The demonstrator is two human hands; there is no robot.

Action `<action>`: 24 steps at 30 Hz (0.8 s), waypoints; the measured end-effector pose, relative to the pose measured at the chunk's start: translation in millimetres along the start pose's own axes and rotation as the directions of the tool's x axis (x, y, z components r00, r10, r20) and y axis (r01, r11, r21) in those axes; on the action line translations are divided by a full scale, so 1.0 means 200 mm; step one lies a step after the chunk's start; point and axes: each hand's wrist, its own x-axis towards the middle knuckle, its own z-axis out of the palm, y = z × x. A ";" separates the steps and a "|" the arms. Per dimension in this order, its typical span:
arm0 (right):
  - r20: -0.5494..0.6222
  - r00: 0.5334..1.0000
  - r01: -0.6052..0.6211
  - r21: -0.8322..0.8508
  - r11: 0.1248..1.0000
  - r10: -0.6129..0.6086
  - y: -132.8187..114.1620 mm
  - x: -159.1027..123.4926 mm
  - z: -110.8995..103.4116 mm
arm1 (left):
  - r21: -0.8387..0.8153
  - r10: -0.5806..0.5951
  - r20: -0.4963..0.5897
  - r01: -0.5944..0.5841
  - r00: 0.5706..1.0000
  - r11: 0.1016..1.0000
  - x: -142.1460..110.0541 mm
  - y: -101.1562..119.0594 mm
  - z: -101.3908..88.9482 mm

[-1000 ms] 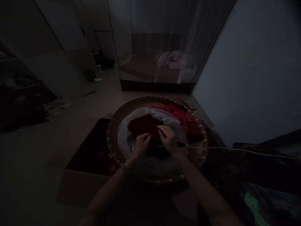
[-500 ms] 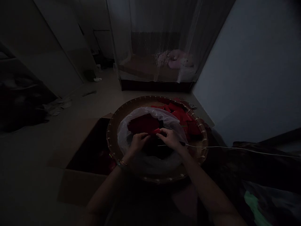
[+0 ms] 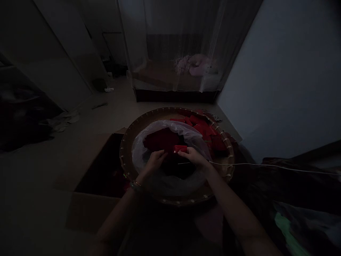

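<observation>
In dim light, a round woven basket tray (image 3: pixel 133 137) lies in front of me with a clear plastic bag (image 3: pixel 149 138) of dark red pieces in it. My left hand (image 3: pixel 156 161) and my right hand (image 3: pixel 194 156) meet over the bag. Both pinch a small red piece (image 3: pixel 180 148) between their fingertips. More red pieces (image 3: pixel 205 129) are heaped at the tray's far right side. A thin white thread (image 3: pixel 266 165) runs from my right hand off to the right.
An open cardboard box (image 3: pixel 93 192) stands to the left of the tray. A bed under a sheer net (image 3: pixel 176 78) is at the back, a wall at the right. Dark cloth (image 3: pixel 293 199) lies at my right. Scraps litter the floor at the left.
My hands have come together and lifted a small red piece out of the bag. It now shows between my fingertips. The view has tilted slightly.
</observation>
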 end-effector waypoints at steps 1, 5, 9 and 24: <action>0.020 1.000 -0.019 0.039 0.999 0.019 -0.01 0.00 0.00 | 0.024 0.003 -0.005 -0.003 1.000 1.000 0.00 0.00 0.00; 0.091 0.995 -0.058 0.126 0.990 0.047 -0.03 -0.01 0.01 | 0.155 -0.035 -0.033 0.039 0.999 0.987 -0.01 0.01 -0.01; 0.125 0.990 -0.075 0.107 0.991 0.062 0.00 0.00 0.00 | 0.392 0.042 -0.151 0.021 0.988 0.920 -0.05 0.09 -0.02; -0.029 0.997 0.063 -0.085 0.994 -0.066 -0.07 0.06 0.01 | 0.585 0.321 -0.142 -0.182 0.936 0.790 -0.04 0.08 0.06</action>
